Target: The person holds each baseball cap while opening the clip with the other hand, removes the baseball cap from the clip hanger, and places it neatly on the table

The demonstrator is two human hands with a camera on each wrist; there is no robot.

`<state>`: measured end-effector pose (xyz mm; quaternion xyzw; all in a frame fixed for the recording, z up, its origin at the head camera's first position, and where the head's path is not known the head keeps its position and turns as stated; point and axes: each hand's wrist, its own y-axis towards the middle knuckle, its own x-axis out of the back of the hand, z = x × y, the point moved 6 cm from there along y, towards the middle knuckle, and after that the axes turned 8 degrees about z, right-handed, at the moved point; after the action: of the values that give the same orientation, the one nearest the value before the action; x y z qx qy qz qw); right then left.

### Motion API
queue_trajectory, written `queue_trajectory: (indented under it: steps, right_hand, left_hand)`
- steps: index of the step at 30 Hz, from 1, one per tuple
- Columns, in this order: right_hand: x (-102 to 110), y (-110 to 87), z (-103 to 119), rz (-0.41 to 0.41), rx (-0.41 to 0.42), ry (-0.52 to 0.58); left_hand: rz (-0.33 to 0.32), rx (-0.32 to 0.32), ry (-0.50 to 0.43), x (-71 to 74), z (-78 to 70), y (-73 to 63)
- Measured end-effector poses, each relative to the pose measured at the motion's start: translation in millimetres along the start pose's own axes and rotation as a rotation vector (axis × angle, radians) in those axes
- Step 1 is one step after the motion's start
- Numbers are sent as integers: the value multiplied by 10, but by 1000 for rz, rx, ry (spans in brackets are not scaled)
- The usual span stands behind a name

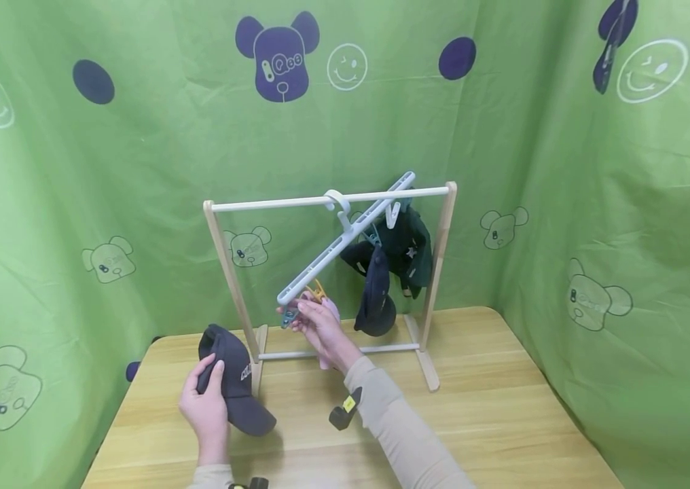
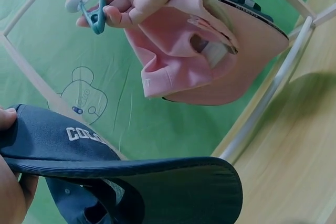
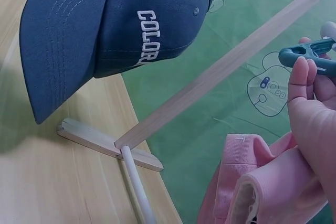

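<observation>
Nearest to us, a beige sleeve (image 1: 409, 431) extends over the bench (image 1: 522, 407) to our right hand (image 1: 323, 329), whose thumb and fingers pinch a teal clip (image 1: 288, 316) at the lower end of a pale hanger (image 1: 320, 263). With our left hand (image 1: 206, 401) we grip a navy cap (image 1: 238, 380) between thumb and fingers, above the bench and beside the left post of a wooden rack (image 1: 228, 272); its brim points downward, and white lettering shows on it. Hooked over the top rail (image 1: 271, 204), the hanger tilts steeply. Just beside our right hand hangs a pink cap (image 2: 181, 56), near an orange clip (image 1: 317, 291). Toward the raised end we see a dark cap (image 1: 375, 302) and a green cap (image 1: 418, 238) hanging. Behind them we have green cloth (image 1: 382, 136) printed with bear heads and smiling faces.
</observation>
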<state>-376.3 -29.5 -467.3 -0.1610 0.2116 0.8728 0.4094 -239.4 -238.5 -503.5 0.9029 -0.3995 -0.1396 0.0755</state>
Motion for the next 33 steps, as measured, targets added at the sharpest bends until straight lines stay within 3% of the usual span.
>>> queue_trajectory:
  steps: [12,18,24,33]
  right_hand:
    - [-5,-3,-6,11,15,-7]
    - [-7,-17,6,1,21,-8]
    - [0,-19,6,-4,29,-9]
    - [10,-19,-2,-21,26,-11]
  left_hand:
    - [-36,31,-27,135,8,103]
    - [-62,14,-49,205,26,155]
    - [-88,21,-35,316,105,203]
    - [-158,35,-69,497,172,190]
